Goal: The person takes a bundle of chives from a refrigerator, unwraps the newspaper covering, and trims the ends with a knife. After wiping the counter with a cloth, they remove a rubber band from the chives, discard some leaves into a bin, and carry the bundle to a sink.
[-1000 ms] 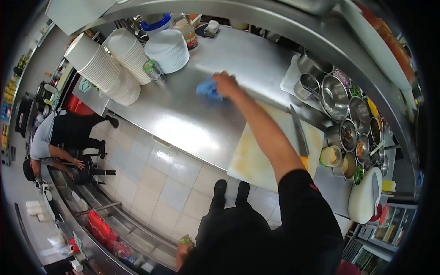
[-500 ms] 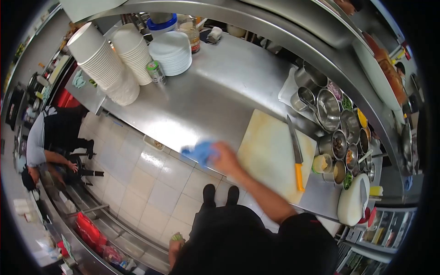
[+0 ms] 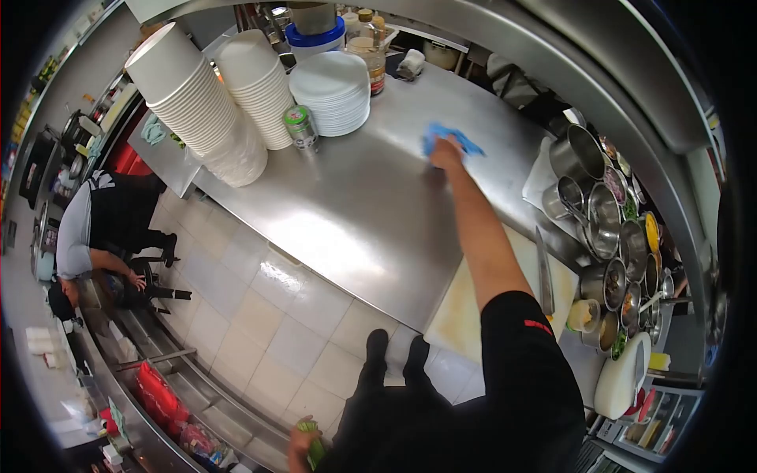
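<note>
My right hand [image 3: 446,153] is closed on a blue cloth [image 3: 470,143], pressed to the steel counter [image 3: 371,177] near its far side. My left hand [image 3: 298,444] hangs low by my side, closed around a light-green thing [image 3: 316,452] whose kind I cannot make out. A white cutting board [image 3: 456,311] lies partly under my right forearm. On it rests a knife [image 3: 545,272], its handle mostly hidden by my arm.
Stacked white tubs [image 3: 188,106], white plates [image 3: 335,94] and a green-topped can [image 3: 300,130] stand at the left. Several metal containers [image 3: 603,213] crowd the right side. A steel shelf [image 3: 489,31] overhangs the counter. Another person [image 3: 118,221] bends down at far left.
My right hand has swept the blue cloth from the counter's near edge to its far side, and the arm now stretches across the board. My left hand stays low with the green thing.
</note>
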`<state>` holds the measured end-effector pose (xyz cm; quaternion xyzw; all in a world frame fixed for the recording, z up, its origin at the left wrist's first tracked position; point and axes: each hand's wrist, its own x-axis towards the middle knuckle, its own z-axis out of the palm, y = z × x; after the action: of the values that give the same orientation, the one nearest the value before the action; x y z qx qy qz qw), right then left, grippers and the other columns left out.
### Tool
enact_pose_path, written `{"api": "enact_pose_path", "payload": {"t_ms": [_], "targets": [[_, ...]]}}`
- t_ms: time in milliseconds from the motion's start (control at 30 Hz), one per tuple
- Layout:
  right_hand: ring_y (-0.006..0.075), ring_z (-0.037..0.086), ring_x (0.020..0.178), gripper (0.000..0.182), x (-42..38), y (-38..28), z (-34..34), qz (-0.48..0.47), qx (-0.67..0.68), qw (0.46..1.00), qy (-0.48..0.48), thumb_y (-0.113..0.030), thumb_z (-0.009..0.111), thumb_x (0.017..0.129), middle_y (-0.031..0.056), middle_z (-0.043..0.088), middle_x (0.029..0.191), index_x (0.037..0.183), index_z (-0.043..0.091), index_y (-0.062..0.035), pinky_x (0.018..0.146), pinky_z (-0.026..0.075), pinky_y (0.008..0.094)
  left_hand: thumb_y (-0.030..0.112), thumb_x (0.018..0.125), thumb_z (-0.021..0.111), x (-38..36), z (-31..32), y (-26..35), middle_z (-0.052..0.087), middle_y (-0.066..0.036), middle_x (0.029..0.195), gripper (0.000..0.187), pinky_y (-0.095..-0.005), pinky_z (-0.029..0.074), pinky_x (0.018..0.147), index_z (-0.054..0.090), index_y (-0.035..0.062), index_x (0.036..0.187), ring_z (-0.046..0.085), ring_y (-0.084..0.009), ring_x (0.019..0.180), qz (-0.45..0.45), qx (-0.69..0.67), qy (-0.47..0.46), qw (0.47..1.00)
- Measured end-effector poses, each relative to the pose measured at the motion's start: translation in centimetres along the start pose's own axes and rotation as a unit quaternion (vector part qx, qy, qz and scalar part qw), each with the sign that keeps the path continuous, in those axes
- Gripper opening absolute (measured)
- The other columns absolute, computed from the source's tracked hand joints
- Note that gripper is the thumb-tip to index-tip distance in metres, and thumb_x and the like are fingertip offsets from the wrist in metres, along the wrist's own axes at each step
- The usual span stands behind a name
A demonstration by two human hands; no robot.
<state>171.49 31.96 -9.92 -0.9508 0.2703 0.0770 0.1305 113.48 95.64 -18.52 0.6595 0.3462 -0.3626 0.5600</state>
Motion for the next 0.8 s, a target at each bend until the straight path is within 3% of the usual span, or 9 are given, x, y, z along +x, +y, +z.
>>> {"api": "enact_pose_path", "payload": {"t_ms": [133,200,267,367,467,567,667,733,800], "targets": [[0.0375,0.031,0.135,0.064,-6.4,-13.1,6.2,-0.355,-0.068,0.931,-0.053,-0.015,0.058,0.079,0.0162,0.034,0.147,0.138,0.043,-0.0327,0.110,0.027,0.0473,-0.003,0.063,0.073,0.1,0.3,-0.2,0.063,-0.007,0.091,0.065,-0.0302,0.051,0.068,0.054,0.0018,0.125,0.061,-0.0175,0.078,0.026,0.019,0.021,0.999],[0.0356,0.036,0.130,0.049,-16.0,-16.0,9.6,-0.418,0.202,0.873,-0.146,-0.020,0.063,0.081,0.0172,0.038,0.143,0.129,0.055,-0.0259,0.109,0.029,0.0437,-0.003,0.063,0.073,0.6,0.7,0.1,0.063,-0.007,0.089,0.065,-0.0299,0.051,0.067,0.053,0.0018,0.125,0.061,-0.0171,0.077,0.027,-0.007,0.013,1.000],[0.0248,0.052,0.110,0.020,-23.7,-16.5,15.6,-0.615,0.209,0.742,-0.165,-0.016,0.069,0.071,0.0092,0.062,0.114,0.090,0.074,-0.0172,0.099,0.038,0.0392,-0.003,0.063,0.072,1.8,0.8,1.2,0.062,-0.007,0.088,0.065,-0.0296,0.051,0.066,0.053,0.0019,0.125,0.060,-0.0167,0.076,0.034,-0.030,0.005,0.999],[0.0229,0.059,0.092,0.034,-33.5,-13.2,10.7,-0.628,0.194,0.704,-0.270,-0.002,0.066,0.053,0.0017,0.067,0.091,0.081,0.075,-0.0183,0.084,0.046,0.0376,-0.003,0.063,0.071,2.8,0.8,1.7,0.061,-0.006,0.086,0.065,-0.0293,0.051,0.065,0.053,0.0023,0.125,0.060,-0.0162,0.074,0.035,-0.047,0.006,0.998],[0.0277,0.056,0.099,0.038,-31.4,-9.3,2.8,-0.543,0.314,0.738,-0.250,0.003,0.060,0.051,0.0081,0.064,0.096,0.083,0.075,-0.0127,0.087,0.046,0.0358,-0.004,0.062,0.072,3.1,1.1,2.2,0.061,-0.005,0.086,0.066,-0.0291,0.051,0.065,0.054,0.0028,0.125,0.059,-0.0162,0.073,0.064,-0.084,0.003,0.994],[0.0224,0.061,0.100,0.052,-21.4,-5.2,-6.6,-0.418,0.224,0.841,-0.263,0.003,0.061,0.062,0.0087,0.066,0.107,0.112,0.066,-0.0109,0.088,0.048,0.0348,-0.004,0.062,0.072,3.5,1.2,1.3,0.062,-0.005,0.086,0.067,-0.0295,0.051,0.065,0.054,0.0032,0.125,0.060,-0.0165,0.074,0.058,-0.065,-0.012,0.996],[0.0187,0.064,0.079,0.069,-10.8,-2.4,-10.9,-0.224,0.226,0.931,-0.178,0.004,0.060,0.069,0.0149,0.067,0.102,0.135,0.046,-0.0053,0.067,0.054,0.0329,-0.006,0.062,0.071,2.6,1.2,1.9,0.063,-0.006,0.088,0.066,-0.0305,0.052,0.067,0.054,0.0029,0.125,0.061,-0.0178,0.075,0.047,-0.022,-0.007,0.999],[0.0304,0.067,0.085,0.070,-0.5,2.3,-3.2,-0.096,0.070,0.979,-0.166,-0.004,0.062,0.067,0.0202,0.064,0.107,0.134,0.043,0.0003,0.070,0.055,0.0395,-0.007,0.062,0.071,2.0,1.2,1.6,0.063,-0.006,0.088,0.066,-0.0308,0.052,0.068,0.054,0.0028,0.125,0.061,-0.0182,0.075,0.055,-0.018,-0.008,0.998],[0.0295,0.050,0.119,0.055,-4.7,-1.7,-0.2,0.021,-0.065,0.997,-0.025,-0.015,0.062,0.078,0.0146,0.050,0.129,0.132,0.049,-0.0107,0.090,0.044,0.0498,-0.008,0.063,0.070,1.9,0.7,2.0,0.063,-0.006,0.089,0.066,-0.0308,0.053,0.068,0.054,0.0031,0.125,0.062,-0.0182,0.077,0.046,-0.004,-0.005,0.999]]}}
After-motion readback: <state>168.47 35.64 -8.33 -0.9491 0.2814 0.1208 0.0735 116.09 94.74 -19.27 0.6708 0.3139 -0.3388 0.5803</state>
